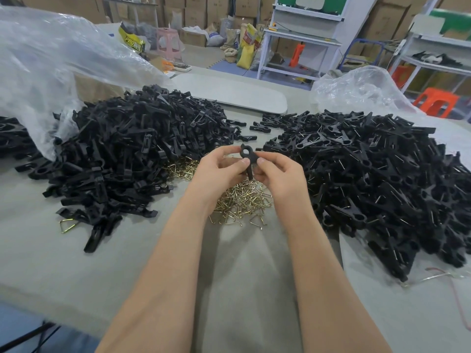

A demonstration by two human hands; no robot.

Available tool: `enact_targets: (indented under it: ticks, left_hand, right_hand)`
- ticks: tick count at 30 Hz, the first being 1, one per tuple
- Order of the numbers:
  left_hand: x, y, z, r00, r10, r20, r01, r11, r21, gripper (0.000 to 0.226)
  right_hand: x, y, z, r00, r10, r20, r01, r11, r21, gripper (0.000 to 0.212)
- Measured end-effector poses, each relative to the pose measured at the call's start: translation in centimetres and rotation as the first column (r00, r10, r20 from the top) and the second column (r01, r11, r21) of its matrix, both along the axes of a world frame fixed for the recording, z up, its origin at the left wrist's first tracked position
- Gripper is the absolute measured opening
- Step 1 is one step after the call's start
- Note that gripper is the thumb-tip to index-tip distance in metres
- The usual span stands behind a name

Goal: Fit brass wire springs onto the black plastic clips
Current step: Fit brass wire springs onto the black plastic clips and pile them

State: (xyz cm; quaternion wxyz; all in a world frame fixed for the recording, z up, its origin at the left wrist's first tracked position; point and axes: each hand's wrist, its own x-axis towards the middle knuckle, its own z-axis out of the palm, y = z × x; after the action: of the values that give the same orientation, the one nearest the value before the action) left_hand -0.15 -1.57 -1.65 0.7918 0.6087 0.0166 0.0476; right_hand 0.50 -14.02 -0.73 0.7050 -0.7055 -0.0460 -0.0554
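While both hands are meeting above the middle of the worktop (127,263), one black clip (246,159) is standing upright between them, ring end up. The left hand (219,169) is pinching it from one side and the right hand (277,171) from the other, each grip clamped on the clip with thumb and curled fingers. Whether a spring is sitting on it cannot be told.

Just below the hands, a heap of brass springs (242,200) is lying on the worktop, the wrists partly covering it. A left pile (132,149) of black clips is spilling out of a clear bag (46,59), touching the springs. A right pile (369,174) is spreading wide, many of its clips showing thin wire. One stray spring (67,224) is lying at the left pile's near edge.

Grey cloth is covering the worktop, and a grey board (229,93) is lying at its far side. Behind, cartons (198,11) are lining the wall, white benches (300,39) and sacks (246,50) are standing on the floor, and an orange stool (437,100) is sitting to the right.
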Motion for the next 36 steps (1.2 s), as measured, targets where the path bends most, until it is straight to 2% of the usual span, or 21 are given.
enact_targets:
  ticks: [4,6,9,10,11,12,13,14,15,16,17,18,20,22,25,28,31,34,36]
  left_hand:
    - [-0.5,0.1,0.6,0.973,-0.228,0.035,0.230,0.956,-0.181,0.023]
    - [-0.7,0.1,0.7,0.959,-0.273,0.074,0.283,0.937,-0.205,0.019]
    - [-0.7,0.0,0.7,0.977,-0.202,0.065,0.212,0.956,-0.203,0.015]
    - [-0.5,0.0,0.7,0.988,-0.149,0.048,0.156,0.960,-0.234,0.011]
    - [-0.4,0.1,0.7,0.996,-0.082,0.023,0.086,0.954,-0.288,0.010]
    - [-0.2,0.4,0.7,1.000,-0.017,-0.006,0.013,0.932,-0.363,0.009]
    - [0.0,0.7,0.6,0.998,0.040,-0.039,-0.053,0.891,-0.451,0.008]
    - [0.1,1.1,0.7,0.994,0.077,-0.073,-0.104,0.832,-0.545,0.011]
    - [0.2,1.4,0.7,0.989,0.098,-0.108,-0.144,0.769,-0.623,0.018]
    - [0.2,1.6,0.7,0.984,0.105,-0.142,-0.174,0.714,-0.678,0.025]
    - [0.2,1.8,0.7,0.981,0.102,-0.168,-0.192,0.673,-0.715,0.026]
    - [0.1,1.9,0.8,0.979,0.085,-0.184,-0.196,0.638,-0.745,0.020]
    - [-0.1,1.8,0.9,0.978,0.043,-0.202,-0.189,0.577,-0.795,0.012]
    - [-0.2,1.8,1.0,0.978,0.024,-0.208,-0.187,0.549,-0.815,0.014]
    - [-0.1,1.8,0.9,0.977,0.003,-0.215,-0.185,0.528,-0.829,0.019]
    - [-0.1,1.7,0.5,0.967,-0.023,-0.254,-0.189,0.605,-0.773,0.017]
    - [0.0,1.7,0.4,0.962,-0.041,-0.269,-0.177,0.658,-0.732,0.016]
    - [0.0,1.6,0.5,0.966,-0.075,-0.247,-0.143,0.642,-0.754,0.011]
    - [-0.2,1.4,0.7,0.970,-0.118,-0.214,-0.094,0.628,-0.772,0.011]
  right_hand:
    - [-0.2,-0.7,0.7,0.978,0.197,-0.069,-0.164,0.930,0.327,0.024]
    - [-0.1,-0.7,0.9,0.970,0.223,-0.100,-0.172,0.913,0.369,0.017]
    - [0.2,-0.4,0.5,0.973,0.140,-0.182,-0.075,0.943,0.324,0.001]
    - [0.3,-0.4,0.2,0.980,0.054,-0.194,-0.011,0.976,0.218,0.007]
    - [0.3,-0.5,-0.1,0.985,-0.051,-0.167,0.056,0.998,0.026,0.014]
    - [0.4,-0.7,-0.3,0.986,-0.136,-0.092,0.113,0.969,-0.217,0.022]
    - [0.3,-0.8,-0.4,0.989,-0.147,-0.012,0.126,0.886,-0.447,0.030]
    - [0.1,-0.9,-0.4,0.996,-0.088,0.018,0.080,0.773,-0.629,0.036]
    - [0.0,-0.8,-0.4,1.000,-0.005,-0.018,-0.010,0.662,-0.750,0.039]
    - [-0.2,-0.6,-0.6,0.994,0.066,-0.088,-0.111,0.570,-0.814,0.040]
    - [-0.3,-0.1,-0.9,0.984,0.104,-0.146,-0.179,0.517,-0.837,0.037]
    - [-0.4,0.3,-1.2,0.981,0.113,-0.157,-0.192,0.507,-0.840,0.031]
    - [-0.4,1.2,-1.7,0.994,0.096,-0.048,-0.092,0.534,-0.841,0.017]
    - [-0.4,1.6,-2.0,0.997,0.047,0.065,0.023,0.608,-0.793,0.009]
    - [-0.3,1.4,-1.8,0.994,-0.031,0.108,0.089,0.801,-0.592,0.005]
    - [-0.1,1.1,-1.3,0.995,-0.053,0.089,0.086,0.901,-0.426,0.010]
    - [0.0,0.6,-0.8,0.999,-0.036,-0.001,0.035,0.976,-0.213,0.008]
    - [-0.1,0.5,-0.3,0.996,0.012,-0.087,-0.011,1.000,0.015,0.004]
    - [-0.1,0.4,-0.1,0.994,0.026,-0.110,-0.019,0.998,0.068,0.001]
